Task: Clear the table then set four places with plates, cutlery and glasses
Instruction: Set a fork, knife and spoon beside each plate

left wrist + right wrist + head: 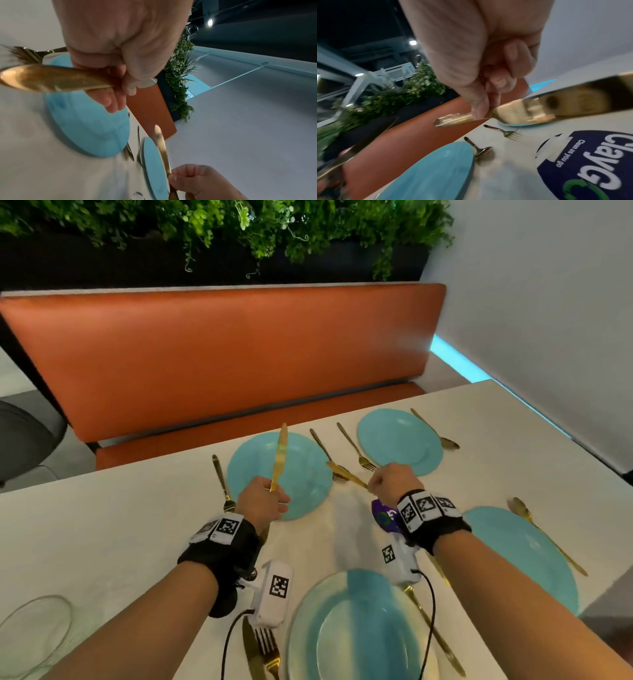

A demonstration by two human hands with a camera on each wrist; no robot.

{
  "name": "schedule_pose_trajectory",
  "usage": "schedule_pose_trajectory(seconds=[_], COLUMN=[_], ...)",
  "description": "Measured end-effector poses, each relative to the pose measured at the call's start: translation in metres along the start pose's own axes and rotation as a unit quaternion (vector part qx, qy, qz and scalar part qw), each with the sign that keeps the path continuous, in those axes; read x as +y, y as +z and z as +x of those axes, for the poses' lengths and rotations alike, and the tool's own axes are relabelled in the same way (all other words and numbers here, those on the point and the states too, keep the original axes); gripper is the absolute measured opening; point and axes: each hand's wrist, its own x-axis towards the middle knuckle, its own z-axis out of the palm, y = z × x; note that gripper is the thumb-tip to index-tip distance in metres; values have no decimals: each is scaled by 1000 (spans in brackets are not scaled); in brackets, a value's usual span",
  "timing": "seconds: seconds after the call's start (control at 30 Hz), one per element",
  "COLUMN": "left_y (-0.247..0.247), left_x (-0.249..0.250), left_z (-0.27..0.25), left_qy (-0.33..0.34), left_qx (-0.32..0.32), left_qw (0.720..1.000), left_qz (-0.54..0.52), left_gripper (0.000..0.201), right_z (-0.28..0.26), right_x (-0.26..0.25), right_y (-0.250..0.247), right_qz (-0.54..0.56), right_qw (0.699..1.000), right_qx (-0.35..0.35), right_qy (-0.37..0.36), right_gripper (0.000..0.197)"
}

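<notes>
1. Closest to the person, a blue plate [359, 628] sits on the white table [102, 525]. A gold fork [269, 652] and a gold knife [251, 648] lie side by side, just left of it.
2. A clear glass plate [34, 635] sits at the near left edge of the table.
3. The left hand [262, 503] is curled around the handle of a gold knife [278, 463]. The blade points up and away, over the far left blue plate [308, 474].
4. The right hand [394, 481] pinches another gold knife [346, 474] by its handle, low over the table between the two far plates.
5. A purple and white wrapper [590, 169] lies on the table under the right wrist.
6. On the right, a blue plate [520, 549] has a gold spoon [544, 534] lying across its edge.
7. Farther back, another blue plate [399, 440] has a fork [356, 446] on its left and a spoon [435, 429] on its right.
8. Behind the table is an orange bench [222, 354], with green plants [239, 224] above it.
</notes>
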Motion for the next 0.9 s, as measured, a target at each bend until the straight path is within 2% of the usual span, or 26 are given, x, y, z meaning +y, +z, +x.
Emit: schedule_pose_trajectory(seconds=[0.07,0.13,0.23,0.27,0.3,0.37,0.47,0.5,0.6,0.67,0.73,0.8,0.9], left_y=[-4,-5,-4,-5,-5,-7,-11,-12,-13,-13,-12,-11,-9], left_x=[3,5,10,11,12,12,9,7,1,-3,-4,-4,-3], left_z=[15,27,41,43,45,49,55,57,63,66,69,71,73], left_qy=[-3,-10,-20,-20,-20,-20,-20,-22,-30,-37,-40,-38,-32], left_qx=[-4,-8,-2,2,5,10,16,20,30,29,28,28,27], left_qw=[1000,1000,1000,1000,1000,1000,999,999,999,999,999,999,999], left_qz=[12,3,-9,-13,-17,-20,-23,-20,-22,-18,-14,-13,-6], left_gripper=[7,12,19,20,20,21,21,18,5,8,10,11,15], right_z=[31,57,93,101,110,122,133,134,139,139,143,152,160], right_x=[0,-4,-13,-16,-19,-23,-27,-28,-33,-36,-34,-31,-30], right_y=[-1,-1,6,8,12,18,27,29,34,34,35,34,30], right_qz=[10,12,38,40,52,65,86,83,41,27,10,55,119], right_qw=[999,997,995,994,992,991,991,991,996,997,998,995,989], right_qx=[1,1,3,10,15,12,-4,-3,-3,3,9,-14,-32], right_qy=[51,73,94,104,115,116,105,105,82,76,67,78,81], right_gripper=[28,27,15,16,25,35,17,16,34,36,30,9,34])
